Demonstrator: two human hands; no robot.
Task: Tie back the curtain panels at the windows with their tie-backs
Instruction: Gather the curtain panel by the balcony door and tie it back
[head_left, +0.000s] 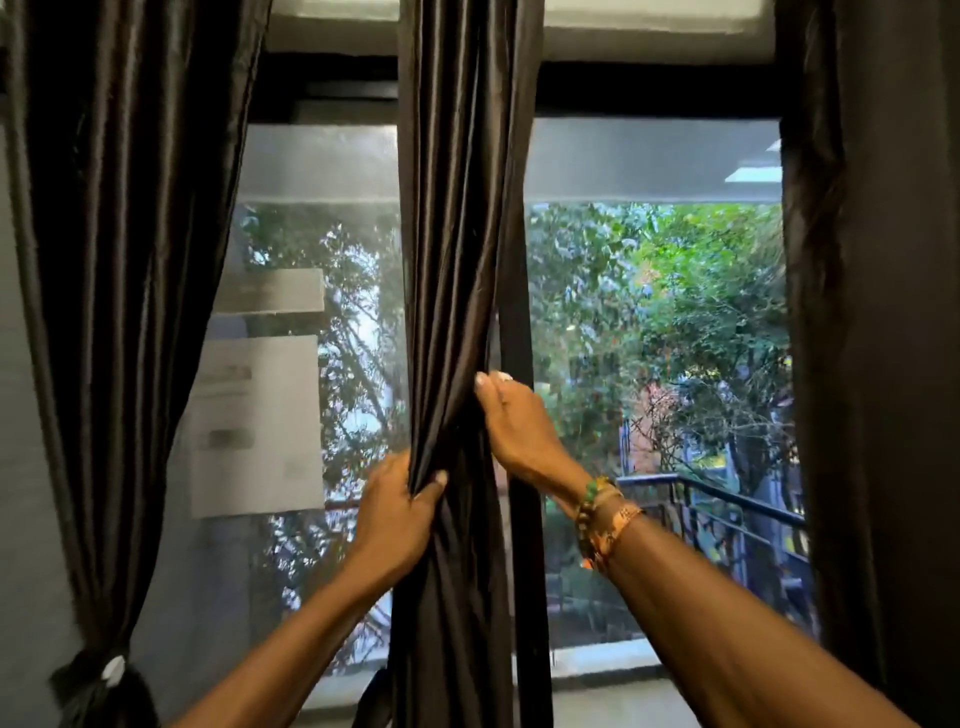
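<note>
Green trees (675, 291) and a dark railing (727, 504) show through the wide window (597, 166), which has a pale sheet of paper (260, 426) stuck on its left pane. Three dark, glossy curtain panels hang in front of the glass. The left panel (119, 260) is gathered low down at the lower left corner by a tie-back (113, 670) with a small white piece on it, possibly a clasp, though it is too blurred to tell. The right panel (883, 312) hangs straight along the right edge.

The middle panel (457, 208) hangs between the two panes, bunched into narrow folds. The left hand (395, 514) grips its left edge, thumb and fingers clamped on a fold of cloth. The right hand (519, 426) is higher, on the panel's right edge, its fingers curled round the cloth. Beaded bracelets (602, 514) sit on the right wrist.
</note>
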